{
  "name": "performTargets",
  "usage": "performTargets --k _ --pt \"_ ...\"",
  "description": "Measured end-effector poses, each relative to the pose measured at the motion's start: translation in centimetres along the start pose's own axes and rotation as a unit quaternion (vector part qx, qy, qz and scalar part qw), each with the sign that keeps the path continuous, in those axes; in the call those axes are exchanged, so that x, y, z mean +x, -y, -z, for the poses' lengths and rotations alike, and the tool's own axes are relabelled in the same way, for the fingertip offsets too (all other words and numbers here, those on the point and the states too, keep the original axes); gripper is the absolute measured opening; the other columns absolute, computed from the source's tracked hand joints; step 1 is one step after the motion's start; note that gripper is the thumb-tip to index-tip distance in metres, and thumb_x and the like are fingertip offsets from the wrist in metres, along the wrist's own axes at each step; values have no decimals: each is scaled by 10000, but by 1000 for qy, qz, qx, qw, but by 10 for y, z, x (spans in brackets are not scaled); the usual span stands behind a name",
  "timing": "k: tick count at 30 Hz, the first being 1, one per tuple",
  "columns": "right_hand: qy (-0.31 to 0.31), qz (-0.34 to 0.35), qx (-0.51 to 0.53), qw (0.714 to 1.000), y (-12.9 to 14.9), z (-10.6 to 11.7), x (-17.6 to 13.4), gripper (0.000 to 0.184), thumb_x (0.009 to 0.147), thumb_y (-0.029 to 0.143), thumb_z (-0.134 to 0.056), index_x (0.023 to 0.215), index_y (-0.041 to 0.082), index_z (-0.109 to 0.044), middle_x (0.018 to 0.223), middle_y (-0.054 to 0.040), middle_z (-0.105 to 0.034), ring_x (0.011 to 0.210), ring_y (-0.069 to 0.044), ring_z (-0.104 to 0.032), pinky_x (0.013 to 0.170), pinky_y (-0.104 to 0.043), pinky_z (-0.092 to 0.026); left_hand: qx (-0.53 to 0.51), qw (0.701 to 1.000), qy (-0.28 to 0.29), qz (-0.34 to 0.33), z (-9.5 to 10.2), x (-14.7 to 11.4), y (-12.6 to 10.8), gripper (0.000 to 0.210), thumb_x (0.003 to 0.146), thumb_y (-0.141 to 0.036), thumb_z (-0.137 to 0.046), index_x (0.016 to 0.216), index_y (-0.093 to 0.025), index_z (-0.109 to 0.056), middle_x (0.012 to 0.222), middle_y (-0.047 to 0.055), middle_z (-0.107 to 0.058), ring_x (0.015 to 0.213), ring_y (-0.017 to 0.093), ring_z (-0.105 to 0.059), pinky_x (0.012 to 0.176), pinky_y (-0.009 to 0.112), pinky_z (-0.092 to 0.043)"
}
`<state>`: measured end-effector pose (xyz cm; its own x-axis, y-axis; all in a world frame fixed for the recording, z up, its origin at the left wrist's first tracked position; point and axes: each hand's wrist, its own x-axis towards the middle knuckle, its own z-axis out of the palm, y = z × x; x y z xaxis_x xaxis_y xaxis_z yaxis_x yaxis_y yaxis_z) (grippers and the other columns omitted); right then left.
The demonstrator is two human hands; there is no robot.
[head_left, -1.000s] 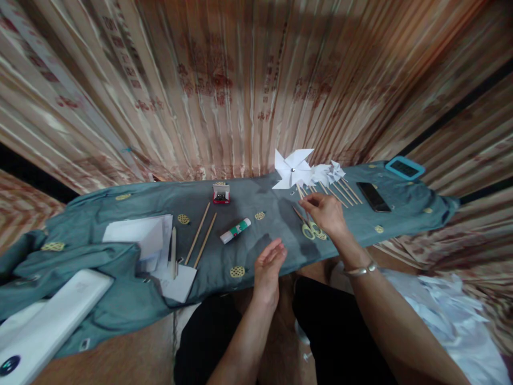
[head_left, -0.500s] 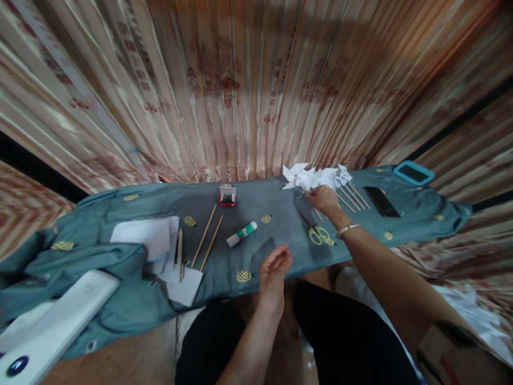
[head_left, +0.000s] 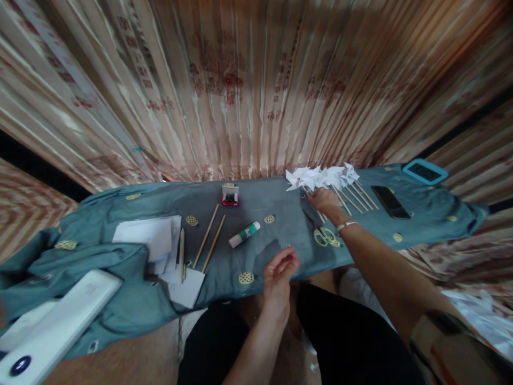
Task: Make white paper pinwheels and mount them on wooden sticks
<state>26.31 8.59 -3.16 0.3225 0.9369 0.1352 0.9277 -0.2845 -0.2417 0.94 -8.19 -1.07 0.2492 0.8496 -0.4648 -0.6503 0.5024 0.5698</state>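
My right hand (head_left: 325,201) reaches to the row of white paper pinwheels (head_left: 334,177) on wooden sticks. Its fingers are closed around the stick of the leftmost pinwheel (head_left: 298,178), though the fingertips are partly hidden. Just below that hand lie scissors (head_left: 325,236) with yellow-green handles. Over the table's front edge hovers my left hand (head_left: 279,270), holding nothing, its fingers loosely bent and apart from the thumb. A glue stick (head_left: 244,234) with a green label lies on the cloth to its upper left.
Left of the glue stick are a red box (head_left: 230,196) of small dark items, wooden sticks (head_left: 214,243), white paper sheets (head_left: 144,235) and a long white device (head_left: 60,326). On the right lie a dark phone (head_left: 390,202) and a blue-framed tablet (head_left: 425,171). A curtain (head_left: 240,96) hangs behind.
My right hand has shifted slightly, and the leftmost pinwheel has turned and lies closer against the others. My left hand stays nearly in place. The whole view has moved a little.
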Motion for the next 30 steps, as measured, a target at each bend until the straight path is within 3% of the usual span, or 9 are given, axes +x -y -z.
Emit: performTargets --k 3,8,12,16,21,25,28,30 --pt "-4 -43 -47 998 5 2 -3 404 839 414 -567 964 40 -651 928 -307 -647 951 -407 -643 787 -544 -487 -3 1000 -3 3 0 0 0 383 501 -274 -874 859 -188 -766 846 53 -723 842 162 -637 878 296 -432" --pt "-1 -44 -84 995 22 16 -20 314 847 358 -585 949 73 -668 933 -274 -664 957 -376 -646 809 -504 -484 2 1000 -5 -6 1 0 0 366 512 -286 -869 850 -188 -768 837 54 -727 828 155 -637 872 292 -440" --pt "27 23 -84 996 44 26 -50 283 889 325 -517 937 115 -700 925 -233 -704 915 -347 -669 774 -430 -478 26 999 0 -25 1 -3 -2 318 551 -285 -849 843 -188 -770 841 58 -735 819 157 -644 852 286 -451" --pt "60 78 -49 994 65 24 -90 238 883 318 -520 954 194 -710 905 -114 -745 861 -256 -692 718 -310 -464 58 998 -6 -33 3 -7 -7 277 581 -327 -824 799 -166 -769 732 59 -719 724 158 -632 752 285 -460" --pt "92 114 7 989 84 18 -132 225 881 298 -507 941 220 -709 892 -60 -758 839 -236 -702 695 -280 -449 104 993 14 -49 9 -17 -16 247 561 -392 -809 573 -163 -716 555 27 -629 571 129 -540 657 280 -431" --pt "108 116 36 987 98 14 -156 233 898 322 -491 946 227 -699 903 -56 -758 840 -235 -707 697 -279 -452 136 987 59 -62 -6 -44 -43 337 623 -430 -767 428 -190 -632 485 17 -568 531 123 -494 642 283 -418" --pt "114 138 30 983 105 11 -165 227 902 291 -487 969 198 -683 942 -82 -749 878 -235 -697 738 -282 -452 124 980 137 -79 -20 -76 -65 233 654 -420 -768 540 -222 -721 584 36 -634 602 162 -563 663 301 -451" --pt "122 141 23 982 108 11 -165 228 907 275 -476 980 185 -672 948 -93 -744 882 -232 -692 741 -282 -448 158 964 189 -96 -7 -99 -63 143 710 -400 -742 680 -265 -778 705 58 -685 693 205 -620 701 335 -471"
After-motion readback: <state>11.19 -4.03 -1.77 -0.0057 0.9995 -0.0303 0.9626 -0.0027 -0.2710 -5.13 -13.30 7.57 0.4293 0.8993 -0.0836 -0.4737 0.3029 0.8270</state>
